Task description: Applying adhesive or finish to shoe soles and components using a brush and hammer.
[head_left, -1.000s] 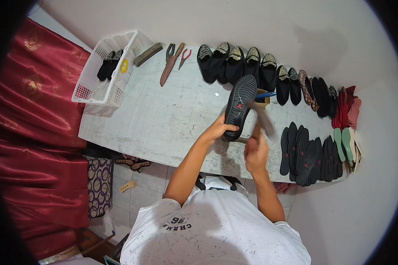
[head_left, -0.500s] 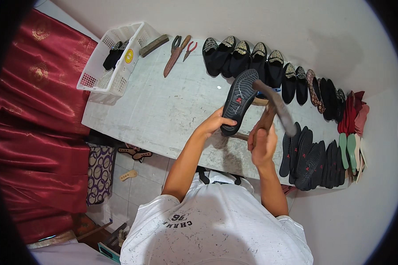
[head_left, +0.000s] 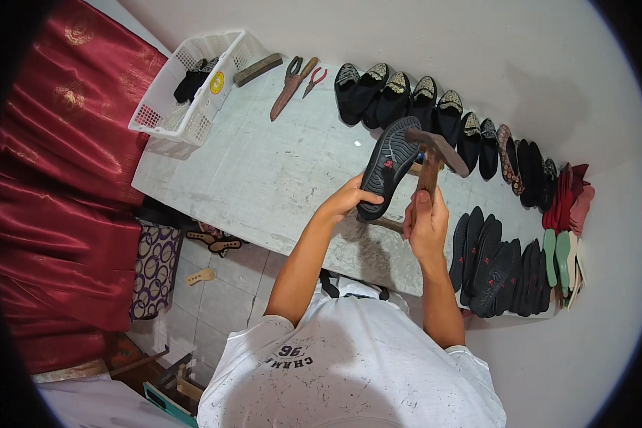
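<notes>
Pale walls (head_left: 549, 50) rise behind a worn white table (head_left: 221, 164), with a shiny red curtain (head_left: 71, 228) hanging at the left. At the lower edge is the torso of a person in a speckled white shirt (head_left: 364, 357), arms reaching forward over the table. At the table's far left stands a white plastic basket (head_left: 200, 118) with dark shoes (head_left: 190, 84) inside. Black shoes with patterned toes (head_left: 471, 146) line the far edge, running toward red pieces (head_left: 562, 203) at the right; nearer, loose black soles (head_left: 486, 264) lie overlapping beside green insoles (head_left: 563, 257). Near the middle, above the table, the left hand (head_left: 346, 200) grips a black ridged sole (head_left: 389, 160) by its lower end, thumb across the tread side, the other fingers mostly hidden behind. The right hand (head_left: 428, 225) is closed around the wooden handle of a hammer (head_left: 429, 175), whose dark head overlaps the sole's upper right edge; whether they touch cannot be told. Farther back lie a wooden block (head_left: 258, 70) and, smaller, red-handled pliers (head_left: 314, 82).
</notes>
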